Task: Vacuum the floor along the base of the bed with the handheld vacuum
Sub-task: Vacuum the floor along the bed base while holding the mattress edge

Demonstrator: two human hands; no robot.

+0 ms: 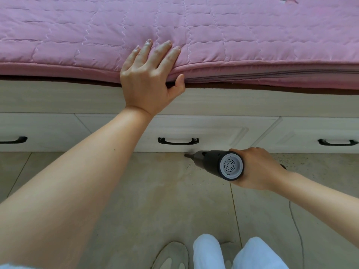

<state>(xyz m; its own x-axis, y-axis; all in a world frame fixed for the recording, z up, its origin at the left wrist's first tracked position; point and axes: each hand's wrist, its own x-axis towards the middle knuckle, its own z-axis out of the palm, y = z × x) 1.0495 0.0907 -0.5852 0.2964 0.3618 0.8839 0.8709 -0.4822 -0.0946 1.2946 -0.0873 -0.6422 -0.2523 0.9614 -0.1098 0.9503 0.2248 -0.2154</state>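
Observation:
My right hand grips a dark handheld vacuum with a round grey rear cap. Its narrow nozzle tip points left and touches the tiled floor right where it meets the white bed base. Dark specks of dirt lie on the tiles to the right of the vacuum, along the base. My left hand rests flat on the edge of the pink quilted mattress cover, fingers straight on top and thumb hooked under its rim.
The bed base has drawers with black handles, one just left of the nozzle, another at far right. A thin cord trails over the tiles at right. My light shoes and trouser legs are at the bottom.

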